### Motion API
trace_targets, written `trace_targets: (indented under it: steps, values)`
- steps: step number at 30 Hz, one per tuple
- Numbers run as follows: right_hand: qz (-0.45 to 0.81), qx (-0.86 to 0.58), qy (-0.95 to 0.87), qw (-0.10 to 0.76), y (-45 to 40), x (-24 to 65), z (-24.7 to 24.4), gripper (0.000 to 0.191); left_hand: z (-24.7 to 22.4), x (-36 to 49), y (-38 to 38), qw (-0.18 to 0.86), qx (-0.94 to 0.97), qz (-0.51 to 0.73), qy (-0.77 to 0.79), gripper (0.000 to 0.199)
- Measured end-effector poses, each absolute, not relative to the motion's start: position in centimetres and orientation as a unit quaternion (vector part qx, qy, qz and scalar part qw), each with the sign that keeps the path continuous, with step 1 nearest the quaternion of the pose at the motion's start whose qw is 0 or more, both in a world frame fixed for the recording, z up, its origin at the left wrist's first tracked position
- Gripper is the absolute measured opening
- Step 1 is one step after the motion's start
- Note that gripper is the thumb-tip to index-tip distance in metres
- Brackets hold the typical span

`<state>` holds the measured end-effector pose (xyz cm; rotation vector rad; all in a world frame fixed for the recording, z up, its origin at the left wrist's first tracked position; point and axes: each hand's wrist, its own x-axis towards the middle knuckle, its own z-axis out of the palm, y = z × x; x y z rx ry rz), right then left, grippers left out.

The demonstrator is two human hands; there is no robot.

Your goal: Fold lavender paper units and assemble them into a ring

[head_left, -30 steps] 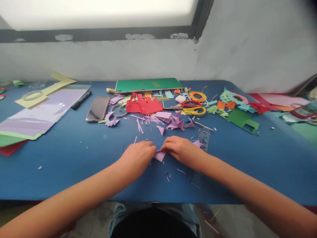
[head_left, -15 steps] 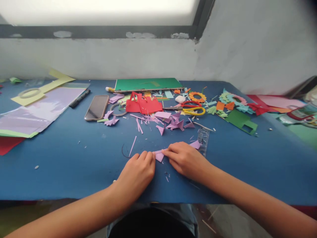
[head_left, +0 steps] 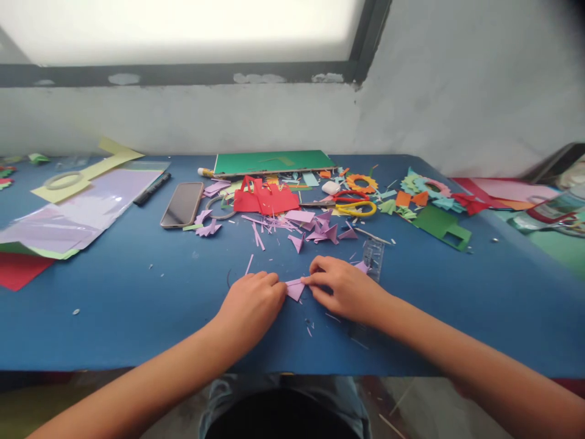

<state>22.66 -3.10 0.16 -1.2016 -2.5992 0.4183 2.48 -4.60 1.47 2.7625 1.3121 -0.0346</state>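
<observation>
Close to the front of the blue table, a small folded piece of purple paper [head_left: 295, 291] lies between my two hands. My left hand [head_left: 256, 299] is closed on its left end, fingers curled. At its right corner, the thumb and forefinger of my right hand [head_left: 342, 283] press on the paper. Just beyond my right hand are a clear ruler [head_left: 374, 259] and another purple paper piece [head_left: 362, 267], partly hidden. Several folded purple pieces [head_left: 323, 230] and thin purple strips [head_left: 258, 235] are scattered ahead of my hands.
Scissors [head_left: 356, 208] with red and yellow handles lie beside red cut paper [head_left: 265, 198] and a white eraser [head_left: 331, 188]. A phone [head_left: 182, 205], a black marker [head_left: 152, 188] and purple sheets [head_left: 86, 210] are at left. A green board [head_left: 274, 161] lies by the wall; green cut paper [head_left: 441, 226] is at right.
My right hand has lifted a little and its fingers have parted somewhat, its fingertips still at the paper's right corner. The view has tilted slightly upward.
</observation>
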Motion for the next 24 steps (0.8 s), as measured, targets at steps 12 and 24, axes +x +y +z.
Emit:
trace_targets:
  steps: [12, 24]
  values:
    - [0.244, -0.425, -0.870, 0.056, -0.6, 21.9, 1.7, 0.004, 1.9, 3.3, -1.7, 0.140, 0.890, 0.016, 0.433, 0.012]
    - [0.147, -0.364, -0.912, 0.117, -1.3, 22.5, -0.7, 0.011, 1.2, 1.4, -2.6, 0.187, 0.904, 0.081, 0.376, 0.021]
